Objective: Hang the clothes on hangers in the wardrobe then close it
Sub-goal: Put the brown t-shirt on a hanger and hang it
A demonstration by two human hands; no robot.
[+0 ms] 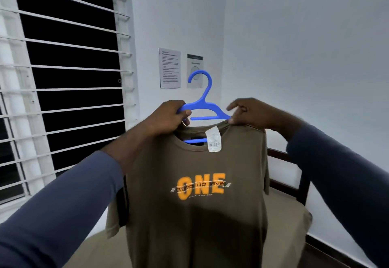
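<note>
A brown T-shirt (pixel 195 215) hangs straight down in the air, its front facing us. Big orange letters on the chest say ONE, and a white tag (pixel 214 139) flops out at the neck. A blue hanger (pixel 202 106) stands upright, hook on top. Its bottom bar sits inside the neck hole. The left hand (pixel 168 118) grips the blue hanger's arm, and the right hand (pixel 250 113) pinches the brown T-shirt's shoulder.

Left: window (pixel 69 78); centre: hanger (pixel 202 105) inside shirt (pixel 195 215) neck, hook above; papers (pixel 170 68) on wall (pixel 294 47) behind; bed (pixel 290 204) below.
</note>
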